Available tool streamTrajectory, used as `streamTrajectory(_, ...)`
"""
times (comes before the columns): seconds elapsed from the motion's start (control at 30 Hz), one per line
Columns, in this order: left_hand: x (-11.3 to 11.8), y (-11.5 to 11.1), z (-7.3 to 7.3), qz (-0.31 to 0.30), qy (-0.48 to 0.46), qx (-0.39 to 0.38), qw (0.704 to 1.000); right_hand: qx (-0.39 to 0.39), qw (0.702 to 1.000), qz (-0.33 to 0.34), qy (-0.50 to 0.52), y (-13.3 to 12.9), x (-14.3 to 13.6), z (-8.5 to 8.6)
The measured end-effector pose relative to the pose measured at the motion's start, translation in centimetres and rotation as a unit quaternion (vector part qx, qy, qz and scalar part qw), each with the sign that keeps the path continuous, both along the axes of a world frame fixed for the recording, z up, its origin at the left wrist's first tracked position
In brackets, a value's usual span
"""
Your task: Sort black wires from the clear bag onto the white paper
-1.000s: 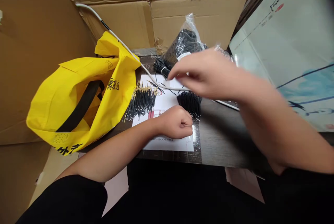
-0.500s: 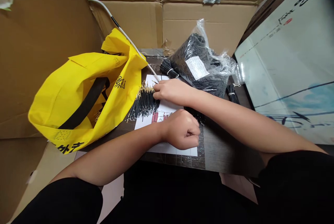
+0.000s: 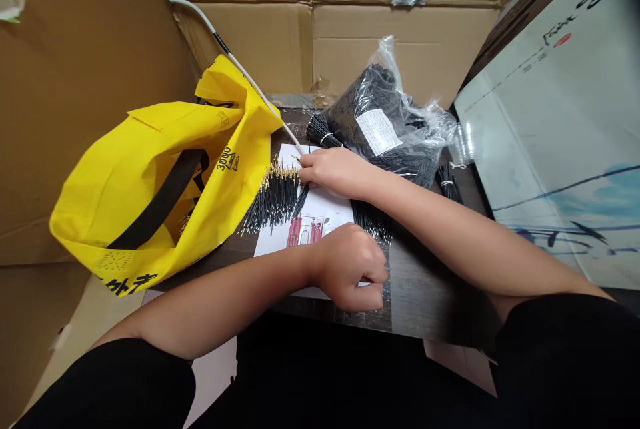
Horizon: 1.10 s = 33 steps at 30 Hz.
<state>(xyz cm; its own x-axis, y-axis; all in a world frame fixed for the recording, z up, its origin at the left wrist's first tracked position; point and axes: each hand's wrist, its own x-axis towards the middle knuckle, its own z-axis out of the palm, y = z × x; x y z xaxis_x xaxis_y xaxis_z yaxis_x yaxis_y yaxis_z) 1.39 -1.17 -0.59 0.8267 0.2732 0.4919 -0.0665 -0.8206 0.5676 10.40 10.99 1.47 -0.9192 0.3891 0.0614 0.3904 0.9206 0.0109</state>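
Observation:
My right hand [image 3: 336,172] is closed at the tip of a white cable [image 3: 250,79], beside a pile of short black wires with gold ends [image 3: 275,195]. Some black wires show just under its fingertips, but what it grips is too small to make out. My left hand [image 3: 353,267] is curled into a loose fist over the front part of a white printed sheet [image 3: 325,212]; whatever is inside the fist is hidden. More black wires [image 3: 373,221] lie to the right of the sheet, partly under my right forearm.
A yellow bag [image 3: 115,149] with a black strap stands open at the left. Behind my right hand are a clear plastic bag of black wires [image 3: 370,109] and a tied bundle [image 3: 323,130]. Another tied bundle [image 3: 449,182] lies farther right. Cardboard [image 3: 400,49] closes off the back.
My left hand has moved toward the table's front edge, and its fist has loosened slightly. My right hand has shifted slightly right, with black wires now showing under its fingertips.

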Motion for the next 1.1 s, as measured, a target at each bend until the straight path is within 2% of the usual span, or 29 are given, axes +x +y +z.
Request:
streamTrajectory(0.13, 0.1, 0.0, 0.0, 0.002, -0.002, -0.002, 1.000, -0.007, 1.000, 0.002, 0.016, 0.0, 0.1, 0.3)
streamTrajectory(0.4, 0.1, -0.6, -0.5, 0.032, -0.022, 0.017, 0.999, -0.100, 0.992, -0.058, 0.057, 0.2, 0.1, 1.1)
streamTrajectory(0.47, 0.1, -0.7, -0.7, 0.038, -0.025, 0.026, 0.999, -0.132, 0.986, -0.080, 0.070, 0.0, 0.5, 1.7)
streamTrajectory(0.57, 0.0, -0.4, -0.8, 0.059, -0.052, 0.044, 0.996, -0.194, 0.971, -0.120, 0.076, -0.8, 2.1, 4.0)
streamTrajectory(0.67, -0.3, 0.3, -0.4, 0.132, -0.104, 0.077, 0.983, -0.209, 0.955, -0.191, 0.083, -1.7, 4.8, 6.5)
streamTrajectory(0.73, -0.6, 0.7, 0.0, 0.232, -0.123, 0.112, 0.958, -0.190, 0.947, -0.246, 0.076, -2.1, 6.7, 7.7)
streamTrajectory(0.83, -0.9, 1.3, 0.6, 0.363, -0.124, 0.129, 0.914, -0.163, 0.938, -0.304, 0.043, -2.3, 9.0, 8.3)
streamTrajectory(0.93, -0.8, 1.9, 0.5, 0.463, -0.123, 0.073, 0.875, -0.180, 0.932, -0.314, 0.011, -2.4, 10.0, 8.7)
streamTrajectory(1.03, -0.5, 2.5, -0.1, 0.473, -0.100, 0.008, 0.875, -0.215, 0.932, -0.292, -0.016, -2.8, 10.0, 9.4)
streamTrajectory(1.1, -0.3, 2.9, -0.4, 0.443, -0.069, -0.030, 0.893, -0.225, 0.933, -0.279, -0.019, -3.1, 9.8, 9.8)
